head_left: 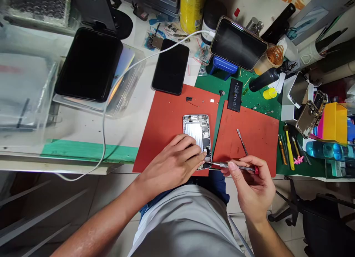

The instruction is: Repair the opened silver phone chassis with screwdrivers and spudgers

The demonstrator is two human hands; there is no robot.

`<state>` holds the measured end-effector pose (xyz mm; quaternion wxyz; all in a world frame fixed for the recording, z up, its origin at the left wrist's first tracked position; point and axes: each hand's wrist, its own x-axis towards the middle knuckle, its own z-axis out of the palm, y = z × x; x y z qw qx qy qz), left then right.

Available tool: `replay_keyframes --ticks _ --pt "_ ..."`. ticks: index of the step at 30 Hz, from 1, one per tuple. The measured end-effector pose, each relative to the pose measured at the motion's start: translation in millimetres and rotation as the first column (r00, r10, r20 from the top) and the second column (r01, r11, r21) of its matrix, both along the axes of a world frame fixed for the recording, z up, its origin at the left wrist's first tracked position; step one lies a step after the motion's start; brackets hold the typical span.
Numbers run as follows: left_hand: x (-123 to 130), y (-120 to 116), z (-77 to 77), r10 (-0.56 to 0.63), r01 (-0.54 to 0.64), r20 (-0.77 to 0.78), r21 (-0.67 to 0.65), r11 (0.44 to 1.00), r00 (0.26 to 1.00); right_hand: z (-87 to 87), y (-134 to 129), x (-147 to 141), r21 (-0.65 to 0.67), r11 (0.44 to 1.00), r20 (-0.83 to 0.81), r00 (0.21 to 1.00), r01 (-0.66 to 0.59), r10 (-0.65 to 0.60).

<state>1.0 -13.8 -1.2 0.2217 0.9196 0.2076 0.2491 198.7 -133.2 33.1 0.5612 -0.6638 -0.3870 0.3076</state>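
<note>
An opened phone body lies on a red mat near the table's front edge. My left hand rests over its lower left part, fingers bent and pressed together at the lower end; whatever they may pinch is too small to make out. In my right hand is a thin screwdriver with a red end cap, held between thumb and fingers, its tip pointing left at the phone's lower end. A metal pry tool lies just beyond my right hand. Farther back is a black battery.
Left of the mats are a dark phone and a black tablet. A white cable crosses the table and hangs over its edge. A propped phone stands behind; hand tools and a blue bottle lie right.
</note>
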Motion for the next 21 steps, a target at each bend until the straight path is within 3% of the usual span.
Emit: replay_keyframes --ticks 9,21 --pt "0.8 0.3 0.3 0.005 -0.005 0.005 0.003 1.000 1.000 -1.0 -0.5 -3.5 -0.021 1.000 0.031 0.999 0.010 -0.010" --pt "-0.4 0.4 -0.9 -0.003 0.003 -0.008 0.001 1.000 1.000 2.5 -9.1 0.7 -0.001 0.997 0.264 0.961 -0.082 0.079"
